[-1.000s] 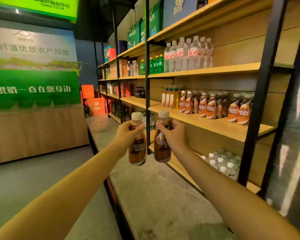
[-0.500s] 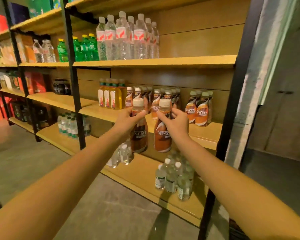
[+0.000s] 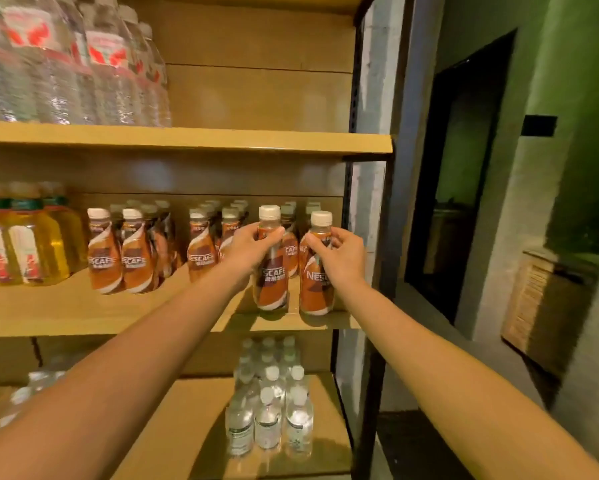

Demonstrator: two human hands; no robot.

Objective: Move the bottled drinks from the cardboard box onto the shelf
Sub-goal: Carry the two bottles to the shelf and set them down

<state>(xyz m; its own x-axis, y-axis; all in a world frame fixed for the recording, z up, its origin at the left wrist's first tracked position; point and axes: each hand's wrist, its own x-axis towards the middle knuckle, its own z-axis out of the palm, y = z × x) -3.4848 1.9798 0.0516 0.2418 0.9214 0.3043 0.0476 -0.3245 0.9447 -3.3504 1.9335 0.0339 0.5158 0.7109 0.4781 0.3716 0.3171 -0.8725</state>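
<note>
Two brown Nescafe coffee bottles with white caps stand at the front right of the middle wooden shelf (image 3: 83, 320). My left hand (image 3: 253, 247) grips the left bottle (image 3: 272, 282) round its neck and shoulder. My right hand (image 3: 343, 254) grips the right bottle (image 3: 317, 289) near its neck. Both bottles are upright, with their bases on or just at the shelf board. More Nescafe bottles (image 3: 118, 258) stand in rows behind and to the left. The cardboard box is out of view.
Yellow drink bottles (image 3: 24, 244) fill the shelf's left end. Water bottles (image 3: 66, 64) line the upper shelf and small clear bottles (image 3: 270, 410) the lower one. A black metal upright (image 3: 377, 306) bounds the shelf on the right, with a dark doorway (image 3: 457, 174) beyond.
My view has swung right and closer to the shelf. Both hands have carried their bottles forward and down onto the middle shelf's right end.
</note>
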